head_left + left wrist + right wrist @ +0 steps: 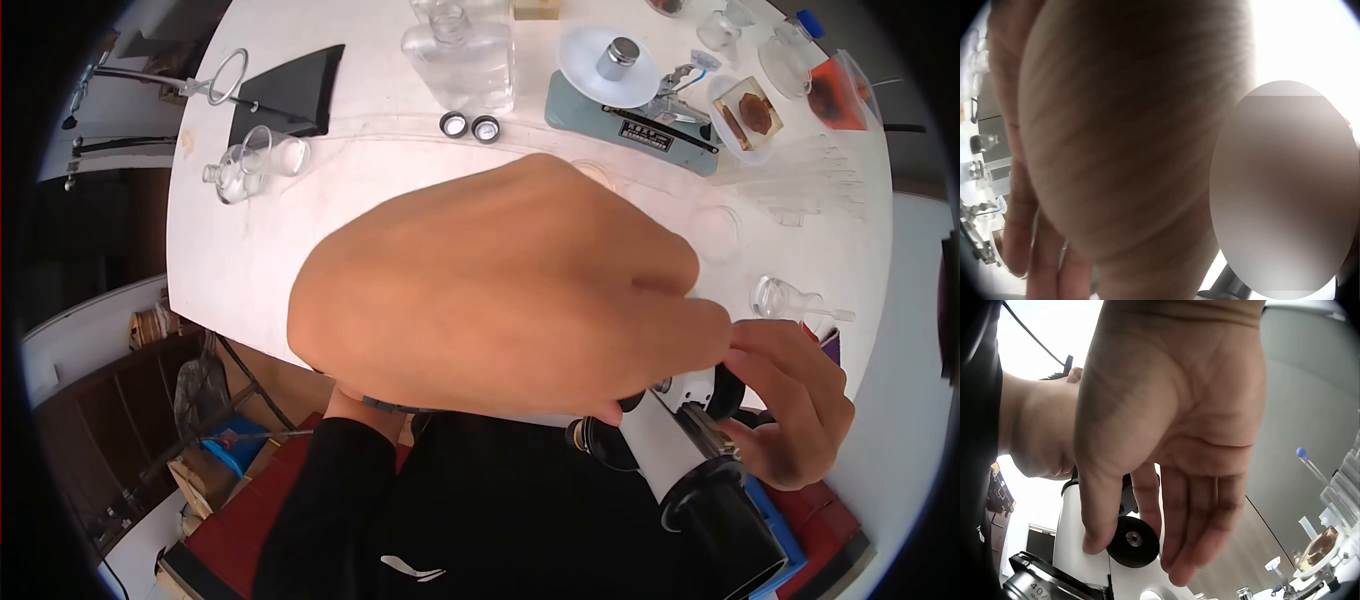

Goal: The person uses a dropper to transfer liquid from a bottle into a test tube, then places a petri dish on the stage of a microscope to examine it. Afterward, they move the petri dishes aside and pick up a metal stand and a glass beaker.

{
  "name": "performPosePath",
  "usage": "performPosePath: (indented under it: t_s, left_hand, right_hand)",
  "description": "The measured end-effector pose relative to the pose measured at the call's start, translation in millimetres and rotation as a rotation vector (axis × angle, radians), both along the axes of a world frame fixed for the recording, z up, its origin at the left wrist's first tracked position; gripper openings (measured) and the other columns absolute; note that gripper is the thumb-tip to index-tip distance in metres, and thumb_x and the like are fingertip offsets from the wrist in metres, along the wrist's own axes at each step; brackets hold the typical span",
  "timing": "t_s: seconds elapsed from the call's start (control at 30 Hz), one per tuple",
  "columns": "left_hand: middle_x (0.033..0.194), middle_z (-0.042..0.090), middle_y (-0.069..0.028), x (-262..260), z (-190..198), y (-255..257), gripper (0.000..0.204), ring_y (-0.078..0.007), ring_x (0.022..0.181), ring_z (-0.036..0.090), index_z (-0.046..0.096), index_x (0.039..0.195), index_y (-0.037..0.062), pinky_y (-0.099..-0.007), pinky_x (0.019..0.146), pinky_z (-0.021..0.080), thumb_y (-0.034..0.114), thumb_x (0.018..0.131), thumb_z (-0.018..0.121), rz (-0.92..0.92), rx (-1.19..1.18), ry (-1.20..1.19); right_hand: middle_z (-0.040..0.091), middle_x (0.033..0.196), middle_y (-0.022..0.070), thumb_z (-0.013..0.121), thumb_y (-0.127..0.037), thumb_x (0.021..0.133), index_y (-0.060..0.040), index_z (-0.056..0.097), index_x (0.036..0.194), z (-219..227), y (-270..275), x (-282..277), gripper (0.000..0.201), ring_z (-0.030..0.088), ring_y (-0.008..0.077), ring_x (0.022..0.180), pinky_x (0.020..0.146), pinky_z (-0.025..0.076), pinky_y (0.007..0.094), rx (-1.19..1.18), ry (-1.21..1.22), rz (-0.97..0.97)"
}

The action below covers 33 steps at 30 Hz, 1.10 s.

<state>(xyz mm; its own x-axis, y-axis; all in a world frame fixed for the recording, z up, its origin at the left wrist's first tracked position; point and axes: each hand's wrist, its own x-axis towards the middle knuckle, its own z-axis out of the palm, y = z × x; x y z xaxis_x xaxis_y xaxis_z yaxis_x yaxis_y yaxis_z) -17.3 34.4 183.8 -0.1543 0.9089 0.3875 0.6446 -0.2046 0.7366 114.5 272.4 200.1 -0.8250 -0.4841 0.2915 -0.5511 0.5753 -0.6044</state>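
A white microscope [655, 445] with a black tube [735, 535] stands close to the person's dark-clothed torso. My right hand [795, 410] is at its side, thumb and index finger pinching a black focus knob [1134, 540], while the other fingers hang down behind. Below the knob in the right wrist view shows an objective lens [1032, 589] marked 40. My left hand [510, 290] fills the middle of the head view, back upward, reaching over the microscope's other side. Its thumb tip is beside a dark round part [632, 402]; the fingertips are hidden, so I cannot tell their grip.
Across the white table [400, 180] stand a balance [640, 135] with a metal weight [618, 58], a clear bottle [465, 70] and two black caps [470, 127]. Glassware [245, 172] and a ring stand [290, 95] are at the left, test tubes [800, 180] and a flask [785, 298] right.
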Motion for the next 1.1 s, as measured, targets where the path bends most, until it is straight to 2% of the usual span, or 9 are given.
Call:
performPosePath:
  t_s: [0.17, 0.4, 0.5, 0.57, 0.6, 0.67, 0.8, 1.07, 1.1]
  left_hand:
    - [0.078, 0.061, -0.0095, 5.7, 4.4, -0.2, 0.033, -0.0215, 0.061, 0.061, 0.067, 0.085, 0.0002, -0.0279, 0.049, 0.048, 0.018, 0.060, 0.080, 0.050, -0.036, -0.040]
    - [0.079, 0.061, -0.0086, 3.7, 3.6, 0.1, 0.029, -0.0208, 0.062, 0.062, 0.065, 0.083, -0.0002, -0.0267, 0.048, 0.048, 0.013, 0.061, 0.080, 0.035, -0.027, 0.083]
    - [0.078, 0.061, -0.0080, 8.0, 2.3, -0.6, 0.026, -0.0201, 0.061, 0.062, 0.065, 0.082, 0.0002, -0.0264, 0.047, 0.048, 0.009, 0.062, 0.080, 0.055, -0.005, 0.046]
    - [0.076, 0.061, -0.0077, 13.6, 5.0, -3.1, 0.023, -0.0196, 0.059, 0.062, 0.065, 0.079, 0.0007, -0.0262, 0.047, 0.049, 0.006, 0.061, 0.079, 0.187, -0.166, -0.196]
    - [0.076, 0.061, -0.0077, 13.1, 3.4, -1.6, 0.023, -0.0196, 0.059, 0.062, 0.065, 0.079, 0.0007, -0.0262, 0.047, 0.049, 0.006, 0.061, 0.079, 0.186, -0.166, -0.202]
    - [0.074, 0.061, -0.0073, 8.5, -0.7, 3.8, 0.022, -0.0195, 0.058, 0.061, 0.065, 0.076, 0.0004, -0.0260, 0.047, 0.049, 0.005, 0.060, 0.079, 0.107, 0.046, 0.067]
    - [0.074, 0.060, -0.0074, 3.2, -2.3, 3.8, 0.022, -0.0190, 0.059, 0.061, 0.065, 0.076, 0.0007, -0.0253, 0.047, 0.049, 0.006, 0.059, 0.079, 0.049, 0.003, 0.095]
    - [0.076, 0.062, -0.0068, 6.0, -17.1, 16.1, 0.029, -0.0179, 0.059, 0.062, 0.067, 0.079, 0.0027, -0.0226, 0.046, 0.048, 0.020, 0.061, 0.082, 0.132, 0.450, 0.024]
    - [0.076, 0.062, -0.0068, 5.6, -11.1, 11.2, 0.029, -0.0179, 0.059, 0.062, 0.067, 0.079, 0.0027, -0.0226, 0.046, 0.048, 0.020, 0.061, 0.082, 0.134, 0.451, 0.027]
  right_hand:
    - [0.065, 0.083, 0.0250, 0.081, -0.016, 0.070, 0.0111, 0.062, 0.097, -0.5, -4.9, -1.3, 0.043, 0.066, 0.0349, 0.067, 0.056, 0.055, 0.0380, -0.007, 0.044, 0.004]
    - [0.065, 0.080, 0.0255, 0.081, -0.014, 0.068, 0.0122, 0.061, 0.094, -4.0, -7.8, -1.3, 0.042, 0.066, 0.0328, 0.064, 0.051, 0.052, 0.0346, -0.007, 0.101, 0.007]
    - [0.065, 0.079, 0.0254, 0.081, -0.014, 0.068, 0.0123, 0.061, 0.094, -2.6, -7.3, -3.5, 0.042, 0.067, 0.0324, 0.064, 0.050, 0.052, 0.0336, -0.003, 0.087, 0.026]
    - [0.065, 0.078, 0.0252, 0.081, -0.014, 0.068, 0.0122, 0.061, 0.093, -2.5, -7.8, -3.9, 0.042, 0.067, 0.0322, 0.064, 0.050, 0.051, 0.0335, -0.010, 0.083, 0.024]
    - [0.065, 0.078, 0.0251, 0.081, -0.015, 0.068, 0.0122, 0.061, 0.093, -2.5, -8.0, -3.9, 0.042, 0.067, 0.0321, 0.064, 0.050, 0.051, 0.0333, -0.018, 0.081, 0.020]
    - [0.065, 0.078, 0.0251, 0.081, -0.015, 0.069, 0.0122, 0.061, 0.093, -3.1, -7.1, -4.9, 0.041, 0.067, 0.0319, 0.063, 0.050, 0.051, 0.0332, -0.024, 0.080, 0.024]
    - [0.065, 0.077, 0.0252, 0.080, -0.015, 0.070, 0.0125, 0.061, 0.093, -4.2, -8.0, -3.9, 0.041, 0.067, 0.0316, 0.062, 0.048, 0.051, 0.0328, -0.032, 0.102, 0.015]
    - [0.065, 0.074, 0.0243, 0.078, -0.021, 0.073, 0.0136, 0.061, 0.093, -7.4, -5.8, -3.7, 0.044, 0.066, 0.0315, 0.061, 0.047, 0.050, 0.0327, -0.040, 0.118, 0.026]
    - [0.066, 0.074, 0.0241, 0.077, -0.023, 0.073, 0.0136, 0.061, 0.093, -7.5, -5.3, -4.1, 0.045, 0.066, 0.0315, 0.060, 0.047, 0.050, 0.0329, -0.032, 0.118, 0.031]
